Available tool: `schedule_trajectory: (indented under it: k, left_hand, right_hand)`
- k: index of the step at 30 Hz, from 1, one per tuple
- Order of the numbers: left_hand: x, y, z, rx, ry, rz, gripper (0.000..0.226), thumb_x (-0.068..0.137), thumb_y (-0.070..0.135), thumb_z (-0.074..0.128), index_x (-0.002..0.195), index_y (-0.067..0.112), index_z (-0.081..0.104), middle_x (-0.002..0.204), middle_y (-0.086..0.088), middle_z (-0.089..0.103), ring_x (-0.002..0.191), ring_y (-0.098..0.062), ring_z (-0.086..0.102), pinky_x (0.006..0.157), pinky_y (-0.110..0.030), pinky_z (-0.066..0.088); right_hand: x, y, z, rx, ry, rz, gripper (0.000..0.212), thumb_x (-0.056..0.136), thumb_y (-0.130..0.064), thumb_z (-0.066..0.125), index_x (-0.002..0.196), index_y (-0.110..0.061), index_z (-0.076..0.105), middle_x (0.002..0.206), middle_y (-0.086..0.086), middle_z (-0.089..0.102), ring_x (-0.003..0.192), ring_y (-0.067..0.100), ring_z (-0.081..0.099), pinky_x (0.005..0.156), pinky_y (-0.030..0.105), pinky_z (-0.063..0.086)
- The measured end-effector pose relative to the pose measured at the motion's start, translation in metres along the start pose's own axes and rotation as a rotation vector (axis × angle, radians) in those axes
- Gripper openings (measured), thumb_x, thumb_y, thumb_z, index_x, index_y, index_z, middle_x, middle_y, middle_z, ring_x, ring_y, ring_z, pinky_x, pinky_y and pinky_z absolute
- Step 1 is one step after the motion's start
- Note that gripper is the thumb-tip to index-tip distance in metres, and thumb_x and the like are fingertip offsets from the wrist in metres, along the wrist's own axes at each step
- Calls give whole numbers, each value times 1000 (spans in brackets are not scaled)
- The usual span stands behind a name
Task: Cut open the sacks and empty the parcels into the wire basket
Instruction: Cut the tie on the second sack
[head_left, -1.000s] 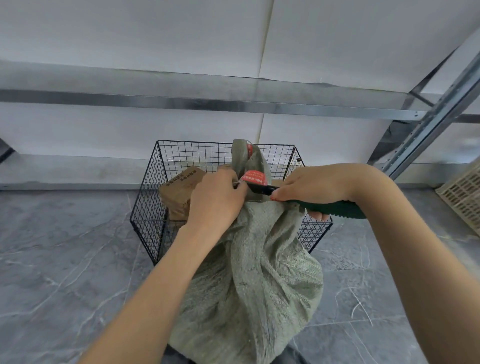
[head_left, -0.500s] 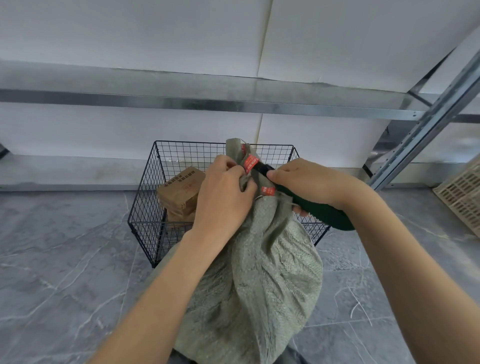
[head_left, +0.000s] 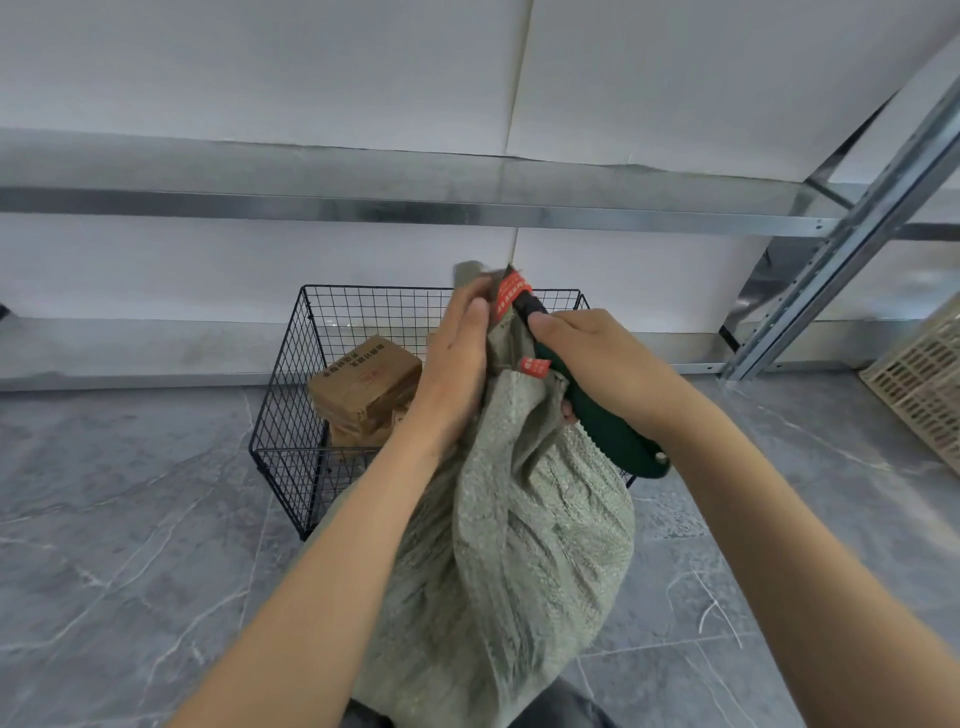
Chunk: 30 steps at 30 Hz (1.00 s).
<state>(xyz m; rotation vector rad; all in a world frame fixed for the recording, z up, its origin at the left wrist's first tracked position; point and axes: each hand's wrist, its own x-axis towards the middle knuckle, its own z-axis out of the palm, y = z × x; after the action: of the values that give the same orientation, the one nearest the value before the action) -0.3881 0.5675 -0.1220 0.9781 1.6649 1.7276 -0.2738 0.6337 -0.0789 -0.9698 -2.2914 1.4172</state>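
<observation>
One green sack (head_left: 519, 545), one wire basket (head_left: 291, 415), one knife (head_left: 613, 436). Two red tags (head_left: 511, 299). At least two parcels (head_left: 363, 384) are in there.

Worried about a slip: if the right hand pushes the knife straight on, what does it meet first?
Probably the taped neck of the sack; the left hand grips it just beyond the knife, so its fingers come next. Depth is unclear.

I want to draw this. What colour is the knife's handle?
Dark green; the knife handle shows best in the head view.
</observation>
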Motion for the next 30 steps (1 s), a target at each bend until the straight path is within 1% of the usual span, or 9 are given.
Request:
schedule_trajectory:
  k: [2, 4, 8, 10, 12, 15, 22, 27, 30]
  left_hand:
    - [3, 1, 4, -149, -70, -125, 46, 96, 41, 36, 111, 4, 59, 107, -28, 62, 93, -35, 60, 89, -56, 46]
    - [3, -1, 6, -84, -73, -166, 60, 91, 54, 37, 102, 0, 60, 100, -31, 62, 87, -42, 61, 87, -61, 46]
    - [0, 1, 9, 9, 36, -12, 48, 100, 38, 42, 84, -3, 62, 77, -23, 62, 67, -18, 55, 66, -29, 44]
    - [-3, 3, 11, 2, 91, 21, 40, 99, 30, 45, 72, 3, 57, 63, -11, 51, 54, -10, 44, 54, -19, 37]
    - [-4, 3, 15, -56, 141, -3, 34, 99, 26, 46, 74, 5, 56, 63, -7, 49, 50, -5, 43, 48, -13, 34]
    - [-8, -1, 19, -136, 176, -56, 31, 100, 21, 45, 80, 3, 59, 67, -7, 53, 52, -4, 47, 49, -11, 38]
    - [-7, -9, 16, -176, 310, -150, 37, 101, 25, 43, 68, 15, 58, 71, -5, 59, 71, -19, 54, 69, -30, 43]
    - [-13, 0, 11, -171, 266, -69, 50, 98, 37, 44, 82, -8, 59, 76, -14, 53, 69, -22, 47, 67, -35, 40]
    - [-14, 4, 5, -167, 217, -17, 55, 93, 46, 46, 87, -8, 58, 77, -12, 57, 71, -19, 54, 69, -34, 44]
  right_hand:
    - [0, 2, 2, -13, 30, -20, 33, 103, -31, 37, 80, -10, 50, 62, 13, 48, 37, 14, 49, 43, 23, 41]
    - [-1, 3, 5, -1, 60, -40, 36, 103, -30, 37, 76, -11, 50, 56, 10, 50, 38, 16, 49, 45, 24, 42]
    - [1, 10, 9, 114, 109, -38, 45, 102, -31, 38, 92, 9, 57, 72, 31, 58, 54, 32, 59, 52, 28, 44]
    - [2, 14, 16, 186, 143, -25, 47, 102, -31, 40, 95, 10, 59, 78, 27, 61, 64, 33, 59, 60, 31, 45]
    - [1, 18, 26, 256, 176, -15, 41, 101, -31, 41, 84, -2, 65, 75, 12, 64, 68, 23, 60, 68, 33, 45]
    - [-2, 22, 41, 336, 232, -5, 35, 101, -28, 41, 79, -8, 60, 71, 5, 59, 65, 16, 54, 68, 32, 41]
    - [-4, 16, 51, 371, 408, -98, 40, 103, -25, 38, 69, -15, 56, 67, 0, 56, 60, 8, 50, 56, 18, 40]
    - [-4, 13, 44, 394, 399, -31, 36, 97, -32, 49, 66, -16, 56, 64, 3, 54, 61, 13, 48, 62, 29, 38]
    - [-7, 12, 34, 364, 414, -69, 33, 91, -34, 60, 66, -14, 50, 56, -4, 48, 53, 11, 43, 54, 23, 35]
